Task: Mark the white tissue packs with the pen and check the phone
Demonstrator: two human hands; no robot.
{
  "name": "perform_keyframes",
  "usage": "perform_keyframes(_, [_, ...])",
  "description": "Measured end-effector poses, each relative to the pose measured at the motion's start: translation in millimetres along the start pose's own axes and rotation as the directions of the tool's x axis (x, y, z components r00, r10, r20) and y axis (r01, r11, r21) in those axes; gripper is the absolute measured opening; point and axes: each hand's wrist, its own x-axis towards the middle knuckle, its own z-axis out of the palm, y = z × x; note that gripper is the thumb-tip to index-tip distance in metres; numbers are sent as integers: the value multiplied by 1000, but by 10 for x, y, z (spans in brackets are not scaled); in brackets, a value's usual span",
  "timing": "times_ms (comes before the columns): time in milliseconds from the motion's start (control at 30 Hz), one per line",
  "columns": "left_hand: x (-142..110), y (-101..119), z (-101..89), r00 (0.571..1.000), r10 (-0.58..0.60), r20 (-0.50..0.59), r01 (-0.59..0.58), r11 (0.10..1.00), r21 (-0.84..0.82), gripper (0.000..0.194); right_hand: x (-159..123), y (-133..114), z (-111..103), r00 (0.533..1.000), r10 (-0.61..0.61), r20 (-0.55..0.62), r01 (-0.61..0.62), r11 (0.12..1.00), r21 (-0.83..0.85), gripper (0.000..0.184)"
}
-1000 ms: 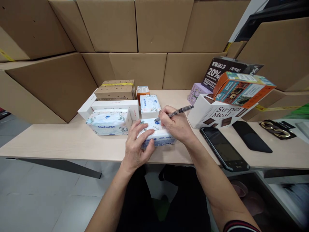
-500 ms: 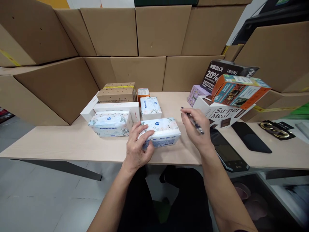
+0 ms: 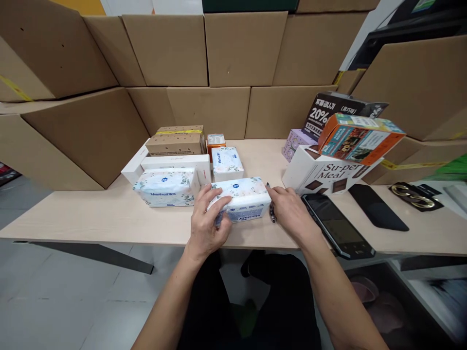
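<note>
1. Head view shows a wall of stacked cardboard cartons (image 3: pixel 241 48) behind your pale wooden tabletop (image 3: pixel 109 214), which runs the full width of the scene.
2. On the right side stands a white "Su-per Meal" box (image 3: pixel 321 172) with an orange carton (image 3: pixel 359 138) lying tilted on top of it; a dark handheld device (image 3: pixel 337 223) lies flat just beside your right wrist.
3. On the left side, a second tissue pack (image 3: pixel 166 187) sits in front of a long white box (image 3: pixel 175 163), with a smaller pack (image 3: pixel 226 163) behind the one you hold.
4. Your tissue pack (image 3: pixel 244 199) lies flat near the front edge of the tabletop, between your hands. It looks light and soft, its film wrapper likely slippery and easy to dent, so take it by the two short ends and squeeze gently.
5. Your left hand (image 3: pixel 206 223) has its grip closed around the pack's near left end, fingers over the top and thumb on the front face.
6. Your right hand (image 3: pixel 288 211) rests at the pack's right end, fingers curled around a pen (image 3: pixel 271 209), whose dark tip shows between hand and pack.
</note>
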Motion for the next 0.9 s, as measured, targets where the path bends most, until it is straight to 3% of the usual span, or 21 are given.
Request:
perform_keyframes(100, [-12, -4, -2, 1000, -12, -2, 12, 1000, -3, 43, -7, 8, -44, 968, 73, -242, -1, 958, 286, 45])
perform_keyframes(167, [-24, -10, -5, 1000, -25, -4, 25, 1000, -14, 44, -10, -10, -134, 938, 128, -321, 65, 845, 530, 50])
perform_keyframes(233, [-37, -20, -8, 999, -39, -16, 38, 999, -35, 45, -11, -46, -244, 968, 82, -236, 104, 728, 678, 67])
perform_keyframes(333, [-51, -39, -13, 996, -76, -49, 73, 995, -70, 44, -9, -126, -354, 992, -127, 24, 66, 656, 752, 101])
perform_keyframes(400, [-54, -51, -20, 991, -109, -77, 102, 990, -98, 44, -10, -183, -362, 968, -218, 125, 38, 621, 783, 107])
perform_keyframes(467, [-55, -58, -32, 986, -127, -107, 114, 986, -119, 43, -18, -226, -335, 964, -235, 124, 42, 596, 802, 100])
perform_keyframes(600, [-79, -72, -45, 970, -149, -192, 123, 982, -140, 45, -67, -216, -321, 988, -154, 11, 84, 592, 802, 82])
perform_keyframes(767, [-156, -107, 6, 931, -225, -287, 163, 961, -225, 56, -38, -122, -493, 981, 36, -191, 154, 462, 874, 82])
perform_keyframes(833, [-173, -117, 33, 928, -247, -278, 188, 957, -223, 56, 84, -143, -562, 952, 150, -266, 166, 479, 862, 83])
perform_keyframes(900, [-172, -122, 47, 935, -265, -235, 226, 957, -181, 53, 290, -213, -597, 909, 244, -337, 150, 563, 812, 83])
